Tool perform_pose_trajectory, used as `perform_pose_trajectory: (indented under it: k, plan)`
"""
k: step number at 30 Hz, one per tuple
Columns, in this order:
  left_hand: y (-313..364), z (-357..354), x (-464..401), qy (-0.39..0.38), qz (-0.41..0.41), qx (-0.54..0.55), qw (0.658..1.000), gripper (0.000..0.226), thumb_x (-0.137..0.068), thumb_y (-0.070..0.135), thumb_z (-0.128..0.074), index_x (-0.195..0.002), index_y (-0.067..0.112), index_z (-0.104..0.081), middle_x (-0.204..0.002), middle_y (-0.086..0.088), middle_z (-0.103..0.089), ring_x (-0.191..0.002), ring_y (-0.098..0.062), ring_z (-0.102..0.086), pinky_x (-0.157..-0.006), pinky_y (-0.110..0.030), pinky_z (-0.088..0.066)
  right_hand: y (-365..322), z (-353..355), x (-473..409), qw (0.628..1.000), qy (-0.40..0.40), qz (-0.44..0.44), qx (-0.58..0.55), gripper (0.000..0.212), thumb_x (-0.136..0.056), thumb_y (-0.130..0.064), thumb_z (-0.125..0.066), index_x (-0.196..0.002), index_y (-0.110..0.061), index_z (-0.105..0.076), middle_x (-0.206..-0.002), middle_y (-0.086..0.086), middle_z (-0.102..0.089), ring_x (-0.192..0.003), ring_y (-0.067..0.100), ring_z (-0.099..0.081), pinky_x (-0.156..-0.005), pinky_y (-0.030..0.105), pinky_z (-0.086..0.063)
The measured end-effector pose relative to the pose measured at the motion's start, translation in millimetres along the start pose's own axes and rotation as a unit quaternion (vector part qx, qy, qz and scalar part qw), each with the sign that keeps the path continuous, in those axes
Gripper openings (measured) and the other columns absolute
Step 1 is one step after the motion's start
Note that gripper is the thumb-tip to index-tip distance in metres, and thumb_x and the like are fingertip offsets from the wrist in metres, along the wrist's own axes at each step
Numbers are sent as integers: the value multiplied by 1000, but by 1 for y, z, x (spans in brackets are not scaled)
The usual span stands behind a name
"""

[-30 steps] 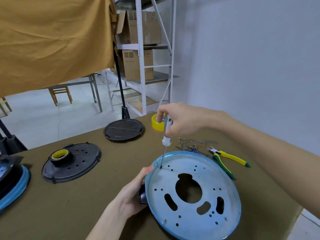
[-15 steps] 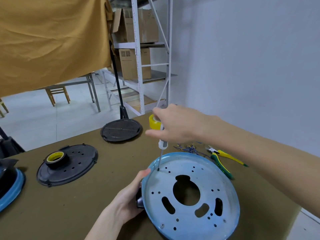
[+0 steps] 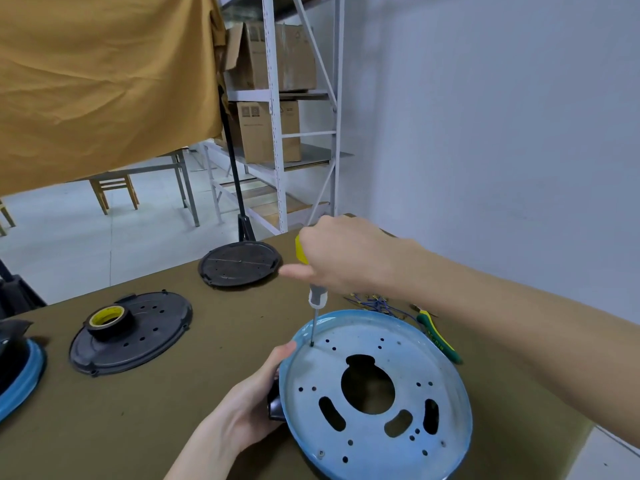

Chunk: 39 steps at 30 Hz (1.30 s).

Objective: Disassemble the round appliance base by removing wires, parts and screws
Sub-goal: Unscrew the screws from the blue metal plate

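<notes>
The round appliance base [image 3: 388, 344], a pale blue metal disc with a large centre hole and many small holes, lies at the near right of the table. My left hand [image 3: 252, 400] grips its left rim and the black part under it. My right hand [image 3: 339, 261] holds a screwdriver [image 3: 317, 299] upright, its tip set in a hole near the disc's upper left edge. A screw [image 3: 321, 454] sits near the lower rim. A bundle of loose blue wires [image 3: 377, 303] lies just behind the disc.
Green and yellow pliers [image 3: 438, 336] lie right of the disc. A black round cover [image 3: 138, 336] carrying a tape roll [image 3: 107, 315] sits to the left, another black cover [image 3: 239, 263] farther back. A blue-rimmed part [image 3: 20, 375] is at the left edge. Shelving stands behind.
My right hand has turned on the screwdriver handle, fingers shifting round it; the tip stays in the same hole. The view has drifted slightly, and my left hand keeps its hold.
</notes>
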<state>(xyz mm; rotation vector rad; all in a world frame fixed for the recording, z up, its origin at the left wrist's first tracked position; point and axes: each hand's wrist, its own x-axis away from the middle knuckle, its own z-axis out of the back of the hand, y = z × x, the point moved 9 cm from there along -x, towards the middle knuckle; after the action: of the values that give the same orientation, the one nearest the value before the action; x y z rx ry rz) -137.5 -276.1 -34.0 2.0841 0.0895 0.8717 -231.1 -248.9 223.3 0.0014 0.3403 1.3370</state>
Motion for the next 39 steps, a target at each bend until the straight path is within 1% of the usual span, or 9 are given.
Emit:
perform_pose_trajectory:
  k: [5,11,15,18,23,28,31,36,39]
  plan:
    - [0,-1,3,3,1,7,1000,54,-50,54,-98,-76,12,-77,-98,-18,-51,-89,-30,-44,-70,-37,-44,0,-9,1,978,-98,29,-184,27,-84,-25,-74,-103,-20,-55,-77,-8,-54,-79,18,-59,-55,32,-37]
    - [1,-1,4,10,3,1,1000,42,-65,54,-87,-78,14,-83,-104,-19,-54,-94,-30,-44,-79,-39,-43,5,-2,-1,1000,4,-9,14,46,-97,-59,-52,-85,-15,-53,-69,1,-50,-58,19,-50,-46,30,-26]
    - [4,2,6,0,3,-47,999,56,-66,51,-87,-100,7,-83,-115,-25,-73,-97,-35,-64,-83,-41,-52,4,-11,-6,987,-61,31,-149,22,-92,-35,-69,-93,-17,-56,-82,0,-57,-81,22,-60,-60,35,-46]
    - [8,-4,13,-48,18,-108,993,54,-74,44,-91,-111,7,-81,-132,-25,-68,-100,-33,-72,-76,-38,-60,3,-8,-5,966,-85,49,-241,19,-85,-21,-73,-94,-23,-57,-80,-5,-60,-74,10,-57,-59,28,-42]
    - [16,-10,18,-101,20,-204,974,36,-82,32,-79,-108,7,-83,-127,-16,-74,-110,-22,-73,-95,-27,-57,5,2,0,997,8,39,-72,41,-97,-58,-54,-100,-17,-52,-71,-2,-51,-63,16,-53,-49,31,-36]
    - [19,-11,18,-107,3,-232,967,57,-76,42,-84,-116,1,-78,-131,-20,-71,-115,-27,-67,-110,-40,-49,-7,5,3,974,-63,74,-203,22,-91,-39,-69,-102,-24,-58,-74,-9,-57,-69,6,-57,-58,29,-42]
    - [20,-14,17,-100,-14,-207,973,67,-69,42,-87,-118,-2,-76,-132,-25,-69,-111,-27,-67,-99,-40,-57,-6,5,4,968,-113,64,-215,18,-87,-31,-71,-100,-24,-61,-82,-11,-66,-74,4,-60,-61,30,-46]
    - [18,-11,15,-65,-27,-157,985,77,-67,37,-93,-119,-13,-65,-117,-17,-59,-106,-29,-52,-86,-34,-62,14,15,3,998,12,-14,-68,54,-96,-58,-55,-69,-12,-50,-65,3,-52,-56,20,-51,-48,31,-34]
    - [16,-11,17,-69,-21,-149,986,76,-78,35,-88,-129,-16,-62,-119,-21,-56,-109,-31,-51,-87,-33,-61,18,3,6,990,-52,-14,-133,33,-92,-44,-63,-79,-13,-60,-65,4,-60,-57,22,-56,-49,31,-38]
